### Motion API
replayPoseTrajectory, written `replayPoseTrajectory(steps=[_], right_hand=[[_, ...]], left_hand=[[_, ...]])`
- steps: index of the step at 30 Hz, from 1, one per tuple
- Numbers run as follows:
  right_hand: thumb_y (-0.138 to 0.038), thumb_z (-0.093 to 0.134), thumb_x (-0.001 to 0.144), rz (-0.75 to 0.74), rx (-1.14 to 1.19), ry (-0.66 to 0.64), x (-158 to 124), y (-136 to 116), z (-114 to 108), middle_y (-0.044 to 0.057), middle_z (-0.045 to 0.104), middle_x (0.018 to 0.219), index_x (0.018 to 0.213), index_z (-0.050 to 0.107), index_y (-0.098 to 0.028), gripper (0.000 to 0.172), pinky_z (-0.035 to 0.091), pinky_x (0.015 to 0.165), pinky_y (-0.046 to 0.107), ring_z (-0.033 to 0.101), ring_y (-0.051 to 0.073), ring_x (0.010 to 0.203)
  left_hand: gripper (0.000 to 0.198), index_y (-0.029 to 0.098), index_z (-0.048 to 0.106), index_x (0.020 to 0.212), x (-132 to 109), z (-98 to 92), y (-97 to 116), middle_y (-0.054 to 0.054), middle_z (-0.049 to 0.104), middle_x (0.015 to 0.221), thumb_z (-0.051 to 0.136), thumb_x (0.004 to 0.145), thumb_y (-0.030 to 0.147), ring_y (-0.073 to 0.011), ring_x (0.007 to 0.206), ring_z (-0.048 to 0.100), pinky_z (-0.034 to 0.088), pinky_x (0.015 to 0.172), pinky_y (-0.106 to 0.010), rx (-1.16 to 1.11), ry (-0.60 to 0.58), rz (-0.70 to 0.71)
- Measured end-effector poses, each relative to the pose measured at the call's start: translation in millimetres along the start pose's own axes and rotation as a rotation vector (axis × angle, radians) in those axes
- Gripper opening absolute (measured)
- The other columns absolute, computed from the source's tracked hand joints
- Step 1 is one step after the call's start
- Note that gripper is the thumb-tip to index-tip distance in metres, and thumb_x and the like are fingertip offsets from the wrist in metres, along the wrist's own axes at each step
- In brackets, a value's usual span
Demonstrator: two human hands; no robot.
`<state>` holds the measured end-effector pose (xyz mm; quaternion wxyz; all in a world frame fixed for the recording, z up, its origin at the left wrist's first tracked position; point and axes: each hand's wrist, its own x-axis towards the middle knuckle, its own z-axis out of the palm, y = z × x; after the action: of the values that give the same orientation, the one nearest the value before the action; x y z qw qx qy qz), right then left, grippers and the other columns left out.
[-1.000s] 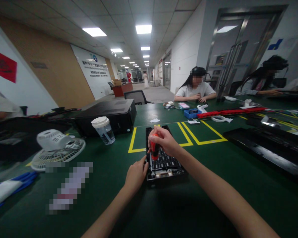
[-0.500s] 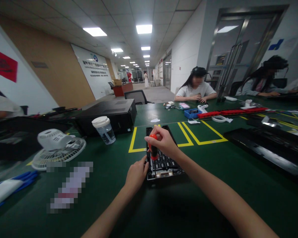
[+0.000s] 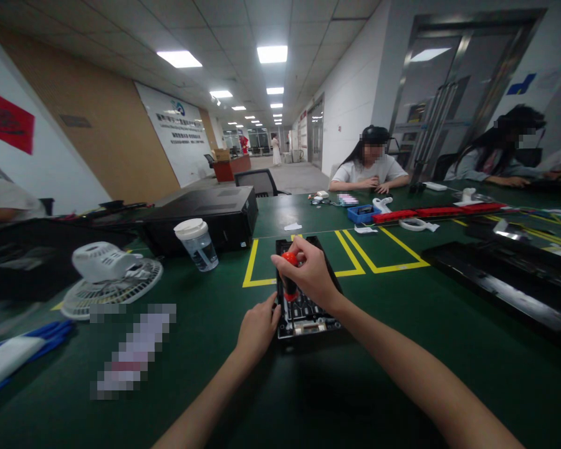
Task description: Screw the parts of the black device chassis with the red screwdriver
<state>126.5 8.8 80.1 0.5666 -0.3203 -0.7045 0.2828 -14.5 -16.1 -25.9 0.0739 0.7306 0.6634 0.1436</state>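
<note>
My right hand [image 3: 310, 274] is closed around the red-and-black handle of a screwdriver [image 3: 290, 284], held nearly upright over a black rectangular casing [image 3: 311, 329]. Rows of small dark parts show inside the casing, with a pale metallic piece near its front end. The screwdriver's thin shaft points down into the left side of the casing; what its tip touches is too small to make out. At the casing's left edge, my left hand [image 3: 258, 325] grips the side with its fingers and thumb.
Left stand a lidded plastic cup [image 3: 197, 244], a white fan [image 3: 110, 280] and a black computer case [image 3: 206, 215]. Blue-and-white gloves [image 3: 23, 352] lie front left. A long black panel [image 3: 505, 287] lies right. Beyond are a blue tray [image 3: 362, 214] and a seated person [image 3: 369, 165].
My right hand has turned slightly on the screwdriver handle. The casing and my left hand stay almost where they were.
</note>
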Motion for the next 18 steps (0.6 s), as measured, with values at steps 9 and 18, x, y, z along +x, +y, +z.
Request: replayPoseTrajectory(steps=[9, 18], right_hand=[[-0.030, 0.060, 0.074, -0.016, -0.096, 0.053, 1, 1, 8, -0.005, 0.040, 0.054, 0.064, 0.038, -0.019, 0.027, 0.027, 0.047, 0.020, 0.036, 0.008, 0.049], [-0.036, 0.059, 0.073, -0.028, -0.158, 0.114, 1, 2, 13, -0.007, 0.037, 0.053, 0.063, 0.036, -0.019, 0.031, 0.027, 0.047, 0.019, 0.035, 0.007, 0.048]], left_hand=[[0.040, 0.021, 0.041, 0.127, 1, 2.1, -3, -0.008, 0.065, 0.101, 0.029, 0.091, 0.033, -0.0178, 0.090, 0.061, 0.040, 0.075, -0.026, -0.004, 0.012, 0.022], [0.040, 0.021, 0.042, 0.127, 0, 3.6, -3, -0.008, 0.065, 0.102, 0.030, 0.091, 0.034, -0.0181, 0.091, 0.061, 0.040, 0.075, -0.025, -0.011, 0.014, 0.017]])
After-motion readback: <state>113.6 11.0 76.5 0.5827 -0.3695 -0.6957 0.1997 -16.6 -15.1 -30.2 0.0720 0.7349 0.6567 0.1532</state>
